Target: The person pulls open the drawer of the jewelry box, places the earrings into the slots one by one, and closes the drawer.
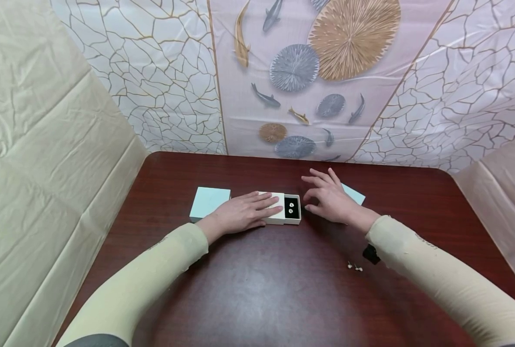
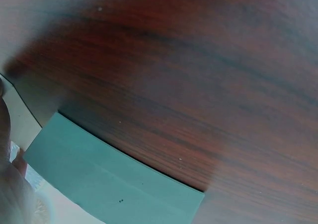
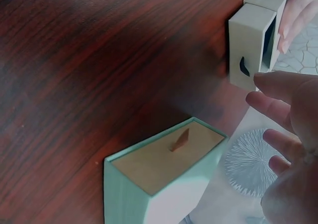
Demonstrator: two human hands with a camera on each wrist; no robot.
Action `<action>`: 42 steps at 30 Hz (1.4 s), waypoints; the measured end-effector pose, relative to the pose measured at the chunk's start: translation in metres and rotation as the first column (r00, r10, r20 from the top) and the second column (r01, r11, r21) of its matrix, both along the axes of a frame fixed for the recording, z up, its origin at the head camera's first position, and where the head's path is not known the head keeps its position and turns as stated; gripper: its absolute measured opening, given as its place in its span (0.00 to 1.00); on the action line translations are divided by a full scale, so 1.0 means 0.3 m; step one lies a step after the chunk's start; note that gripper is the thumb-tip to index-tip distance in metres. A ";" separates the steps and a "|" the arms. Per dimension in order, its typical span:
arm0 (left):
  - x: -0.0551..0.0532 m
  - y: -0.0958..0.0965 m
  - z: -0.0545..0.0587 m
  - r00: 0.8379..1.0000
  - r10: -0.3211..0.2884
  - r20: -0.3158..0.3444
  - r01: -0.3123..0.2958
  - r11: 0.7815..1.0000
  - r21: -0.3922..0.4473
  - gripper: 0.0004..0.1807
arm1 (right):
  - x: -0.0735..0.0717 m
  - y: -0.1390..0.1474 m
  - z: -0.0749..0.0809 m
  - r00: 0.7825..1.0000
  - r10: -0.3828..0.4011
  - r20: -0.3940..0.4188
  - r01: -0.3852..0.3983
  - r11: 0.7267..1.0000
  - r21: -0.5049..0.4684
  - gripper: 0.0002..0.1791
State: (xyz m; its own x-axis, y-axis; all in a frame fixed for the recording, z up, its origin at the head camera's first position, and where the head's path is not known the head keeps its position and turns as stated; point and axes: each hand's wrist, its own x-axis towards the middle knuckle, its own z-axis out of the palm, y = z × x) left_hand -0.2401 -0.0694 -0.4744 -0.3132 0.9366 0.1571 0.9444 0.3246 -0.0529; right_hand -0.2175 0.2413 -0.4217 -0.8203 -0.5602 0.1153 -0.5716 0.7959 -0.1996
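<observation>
The left hand lay palm down across a white box, its fingers straight and resting on the lid rather than curled round it. Just beyond those fingertips, the box's tray stood partly pulled out, showing two small flower earrings on its black lining. The right hand hung beside the tray's end, fingers spread and grasping nothing; whether its thumb or finger brushed the corner near the black pull tab was hard to tell. One pale blue box sat beside the left wrist, another just behind the right hand. Nearer the person than the right hand, small white studs lay on the dark table, near a black object beside the right forearm.
</observation>
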 end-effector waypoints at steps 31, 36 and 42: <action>0.004 0.001 -0.002 1.000 0.004 -0.011 -0.004 1.000 0.000 0.32 | -0.007 -0.042 -0.072 1.000 0.021 -0.017 -0.021 1.000 -0.007 0.09; 0.003 0.000 -0.004 1.000 0.004 -0.008 -0.004 1.000 0.001 0.32 | -0.012 -0.049 -0.079 0.999 0.033 -0.025 -0.033 0.999 -0.014 0.09; 0.002 0.000 -0.002 1.000 0.009 0.002 -0.009 1.000 -0.004 0.32 | -0.016 -0.062 -0.078 0.999 0.033 -0.030 -0.033 0.999 -0.009 0.10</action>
